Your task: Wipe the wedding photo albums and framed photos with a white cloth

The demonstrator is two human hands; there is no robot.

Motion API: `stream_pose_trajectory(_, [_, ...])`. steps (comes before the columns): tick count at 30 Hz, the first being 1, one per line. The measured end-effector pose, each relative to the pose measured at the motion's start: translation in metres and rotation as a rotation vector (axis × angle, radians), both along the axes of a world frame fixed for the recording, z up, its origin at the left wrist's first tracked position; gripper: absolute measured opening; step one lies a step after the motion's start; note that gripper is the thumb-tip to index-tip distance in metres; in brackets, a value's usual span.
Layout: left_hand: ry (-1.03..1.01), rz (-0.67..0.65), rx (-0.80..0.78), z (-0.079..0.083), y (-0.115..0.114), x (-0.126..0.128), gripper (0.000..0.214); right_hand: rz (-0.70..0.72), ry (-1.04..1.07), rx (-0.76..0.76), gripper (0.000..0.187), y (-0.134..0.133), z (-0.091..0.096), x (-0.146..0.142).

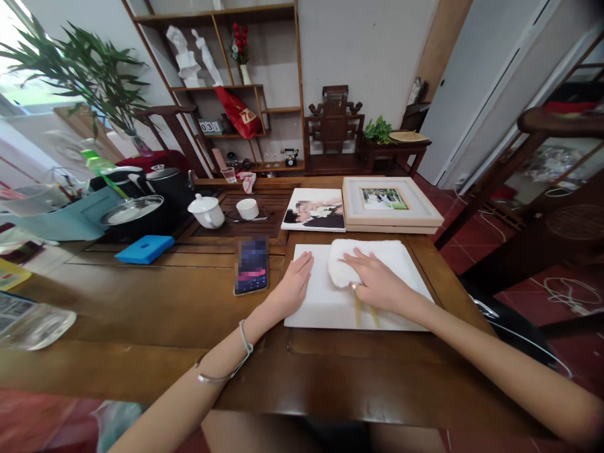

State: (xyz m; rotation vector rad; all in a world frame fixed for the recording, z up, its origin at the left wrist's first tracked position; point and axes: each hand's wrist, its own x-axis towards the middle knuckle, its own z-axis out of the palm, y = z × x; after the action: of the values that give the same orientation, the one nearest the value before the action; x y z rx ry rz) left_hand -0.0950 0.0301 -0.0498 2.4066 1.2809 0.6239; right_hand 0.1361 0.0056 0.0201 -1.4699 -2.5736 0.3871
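A flat white panel [321, 309] lies on the wooden table before me. My left hand [297, 281] rests flat along its left edge, fingers stretched out and holding nothing. On the panel's upper part is a folded white cloth [387, 251]. My right hand [377, 280] presses down on this cloth, fingers spread over its top and thumb at its near edge. Two yellowish strips [358, 310] show on the panel below my right hand. Left of the panel lies a phone [251, 265] with its screen lit.
Behind the panel lie a photo print [315, 209] and a framed picture [392, 202]. A lidded white teapot [206, 211], a small white cup [248, 207], a blue block [145, 249] and a dark pot [134, 217] stand to the left. A wooden chair [542, 220] is at right.
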Motion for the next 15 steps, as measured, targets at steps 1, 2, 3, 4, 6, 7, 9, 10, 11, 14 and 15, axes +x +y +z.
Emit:
stream_pose_trajectory(1, [-0.018,-0.003,0.005,0.001,0.0,0.001,0.045,0.022,0.024,-0.002,0.059,0.014,0.002,-0.009])
stream_pose_trajectory(2, [-0.039,-0.008,0.016,0.002,0.0,0.002,0.044,0.046,0.044,0.001,0.056,0.027,0.003,-0.02])
stream_pose_trajectory(3, [-0.059,-0.015,0.03,0.004,-0.001,0.002,0.043,0.07,0.058,0.009,0.054,0.037,0.004,-0.03])
stream_pose_trajectory(4, [-0.075,-0.021,0.045,0.005,-0.001,0.003,0.042,0.093,0.065,0.016,0.051,0.046,0.004,-0.04])
stream_pose_trajectory(6, [-0.085,-0.023,0.062,0.008,-0.002,0.004,0.04,0.116,0.063,0.034,0.049,0.057,0.004,-0.056])
stream_pose_trajectory(7, [-0.081,-0.022,0.061,0.01,-0.003,0.004,0.04,0.119,0.059,0.043,0.05,0.059,0.003,-0.061])
stream_pose_trajectory(9, [-0.066,-0.026,0.049,0.01,-0.003,0.003,0.041,0.104,0.043,0.064,0.051,0.06,0.002,-0.062])
stream_pose_trajectory(10, [-0.057,-0.03,0.042,0.01,-0.003,0.003,0.043,0.09,0.031,0.073,0.052,0.059,0.001,-0.058])
stream_pose_trajectory(11, [-0.046,-0.033,0.032,0.008,-0.002,0.002,0.044,0.071,0.016,0.081,0.052,0.056,0.0,-0.05])
stream_pose_trajectory(14, [-0.012,-0.018,-0.001,0.002,0.0,0.0,0.046,-0.003,-0.04,0.097,0.055,0.046,-0.004,-0.013])
stream_pose_trajectory(15, [-0.009,-0.007,-0.008,0.0,0.0,-0.001,0.046,-0.031,-0.056,0.1,0.057,0.043,-0.007,0.002])
